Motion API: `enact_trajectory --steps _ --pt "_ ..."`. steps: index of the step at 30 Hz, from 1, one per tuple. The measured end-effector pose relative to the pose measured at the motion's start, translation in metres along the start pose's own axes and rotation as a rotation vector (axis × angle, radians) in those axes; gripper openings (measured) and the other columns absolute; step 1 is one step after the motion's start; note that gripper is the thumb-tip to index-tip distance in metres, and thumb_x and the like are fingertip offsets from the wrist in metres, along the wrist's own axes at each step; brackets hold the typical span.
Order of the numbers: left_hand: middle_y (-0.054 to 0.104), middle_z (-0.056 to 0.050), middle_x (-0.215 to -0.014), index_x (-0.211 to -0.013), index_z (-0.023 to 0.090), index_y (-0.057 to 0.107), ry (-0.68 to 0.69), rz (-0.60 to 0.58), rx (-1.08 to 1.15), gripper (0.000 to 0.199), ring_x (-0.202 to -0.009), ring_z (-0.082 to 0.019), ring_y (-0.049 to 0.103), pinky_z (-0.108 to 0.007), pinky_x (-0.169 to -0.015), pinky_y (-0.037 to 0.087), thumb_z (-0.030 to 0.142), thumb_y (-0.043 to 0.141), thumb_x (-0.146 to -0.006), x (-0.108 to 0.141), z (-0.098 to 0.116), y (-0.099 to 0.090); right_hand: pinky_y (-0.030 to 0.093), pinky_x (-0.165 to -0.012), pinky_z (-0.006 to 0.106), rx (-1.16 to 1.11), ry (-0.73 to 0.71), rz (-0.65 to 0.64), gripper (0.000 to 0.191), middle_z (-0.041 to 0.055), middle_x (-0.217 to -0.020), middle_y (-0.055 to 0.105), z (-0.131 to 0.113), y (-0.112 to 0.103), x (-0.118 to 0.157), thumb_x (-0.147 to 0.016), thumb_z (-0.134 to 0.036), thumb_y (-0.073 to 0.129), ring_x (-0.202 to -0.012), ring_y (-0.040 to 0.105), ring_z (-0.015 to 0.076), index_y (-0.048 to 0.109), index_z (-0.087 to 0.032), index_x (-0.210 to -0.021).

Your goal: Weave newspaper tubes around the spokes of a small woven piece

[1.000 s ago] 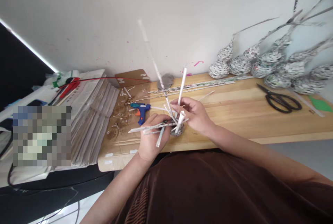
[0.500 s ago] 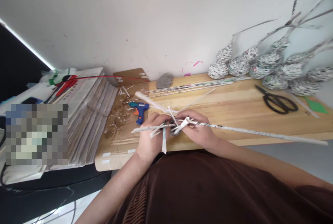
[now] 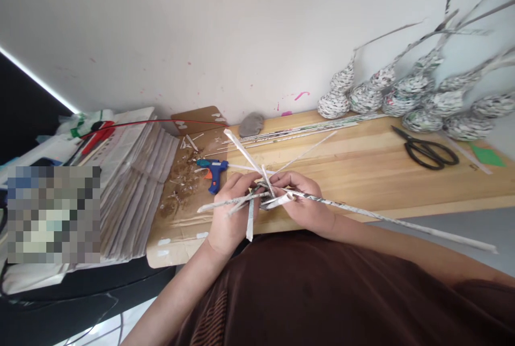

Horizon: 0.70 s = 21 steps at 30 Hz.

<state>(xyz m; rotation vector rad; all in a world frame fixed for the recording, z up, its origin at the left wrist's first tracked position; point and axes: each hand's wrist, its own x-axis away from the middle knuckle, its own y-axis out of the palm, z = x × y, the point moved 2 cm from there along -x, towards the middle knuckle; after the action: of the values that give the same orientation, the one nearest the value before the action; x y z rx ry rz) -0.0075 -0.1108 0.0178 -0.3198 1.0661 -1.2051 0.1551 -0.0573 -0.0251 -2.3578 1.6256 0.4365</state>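
Note:
Between my hands, over the table's front edge, is a small weave of rolled newspaper tubes (image 3: 264, 188) with ends sticking out on several sides. My left hand (image 3: 235, 206) is closed around its left side; the palm side is hidden. On the right side, my right hand (image 3: 301, 201) pinches the weave with thumb and fingers. One long newspaper tube (image 3: 362, 210) runs from the weave across my right hand and out over the right forearm. A flattened pale end (image 3: 243, 150) points up and away to the left, and a short one (image 3: 250, 220) hangs toward me.
A blue glue gun (image 3: 216, 174) lies on stained cardboard left of my hands. Loose paper tubes (image 3: 301, 132) and a grey stone (image 3: 251, 124) are at the back. Black scissors (image 3: 426, 148) lie right, before several woven gourd shapes (image 3: 412, 94). Stacked newspapers (image 3: 137, 185) stand left.
The long tube's free end has swung down toward me. The pale end at upper left has turned more upright, and the short folded end by my right hand has tipped lower.

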Motion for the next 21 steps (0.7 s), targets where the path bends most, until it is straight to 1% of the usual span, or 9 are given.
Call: enact_trajectory --steps 2,5,10,12,15,21 --pt "0.073 -0.005 -0.104 -0.108 0.022 0.071 0.001 -0.008 0.012 0.023 -0.098 -0.018 0.070 -0.028 -0.085 0.056 0.013 0.065 -0.088 0.0006 -0.0016 0.0003 0.058 -0.078 0.031 -0.003 -0.008 0.000 0.008 0.0082 -0.096 0.072 -0.0012 0.0006 -0.0007 -0.087 -0.025 0.070 -0.089 0.072 0.0202 0.066 -0.020 -0.082" --pt "0.073 -0.005 -0.105 -0.109 0.022 0.071 0.012 -0.011 0.028 0.025 -0.098 -0.019 0.069 -0.029 -0.086 0.057 0.012 0.066 -0.088 0.0001 -0.0020 0.0001 0.058 -0.079 0.032 0.003 -0.019 -0.004 0.010 0.0084 -0.096 0.072 -0.0013 0.0004 -0.0018 -0.087 -0.024 0.069 -0.088 0.071 0.0200 0.065 -0.020 -0.080" --pt "0.072 -0.006 -0.107 -0.112 0.023 0.072 -0.002 0.001 0.114 0.030 -0.096 -0.018 0.069 -0.030 -0.088 0.057 0.009 0.066 -0.086 -0.0019 -0.0040 0.0034 0.056 -0.080 0.031 -0.005 -0.066 -0.063 0.012 0.0081 -0.092 0.072 -0.0048 -0.0021 -0.0044 -0.088 -0.023 0.069 -0.089 0.071 0.0190 0.064 -0.019 -0.077" --pt "0.071 -0.004 -0.102 -0.107 0.023 0.074 0.025 -0.002 0.157 0.028 -0.093 -0.016 0.068 -0.029 -0.087 0.057 0.007 0.065 -0.086 -0.0019 -0.0050 0.0055 0.056 -0.080 0.030 0.002 -0.075 -0.071 0.012 0.0078 -0.092 0.073 -0.0065 -0.0033 -0.0049 -0.088 -0.023 0.069 -0.089 0.071 0.0184 0.064 -0.019 -0.078" --pt "0.070 -0.003 -0.096 -0.095 0.023 0.076 0.053 0.014 0.157 0.021 -0.092 -0.015 0.067 -0.027 -0.086 0.056 0.007 0.065 -0.087 -0.0008 -0.0060 0.0066 0.056 -0.080 0.029 0.046 -0.056 -0.062 0.011 0.0078 -0.092 0.073 -0.0070 -0.0044 -0.0046 -0.088 -0.023 0.069 -0.088 0.071 0.0179 0.066 -0.019 -0.079" --pt "0.070 -0.003 -0.097 -0.094 0.022 0.073 0.025 0.028 0.128 0.014 -0.093 -0.016 0.068 -0.031 -0.089 0.056 0.012 0.065 -0.090 0.0047 -0.0076 0.0062 0.055 -0.079 0.029 0.031 -0.065 -0.055 0.013 0.0078 -0.092 0.073 -0.0044 -0.0047 -0.0042 -0.087 -0.022 0.069 -0.087 0.071 0.0176 0.064 -0.019 -0.076"
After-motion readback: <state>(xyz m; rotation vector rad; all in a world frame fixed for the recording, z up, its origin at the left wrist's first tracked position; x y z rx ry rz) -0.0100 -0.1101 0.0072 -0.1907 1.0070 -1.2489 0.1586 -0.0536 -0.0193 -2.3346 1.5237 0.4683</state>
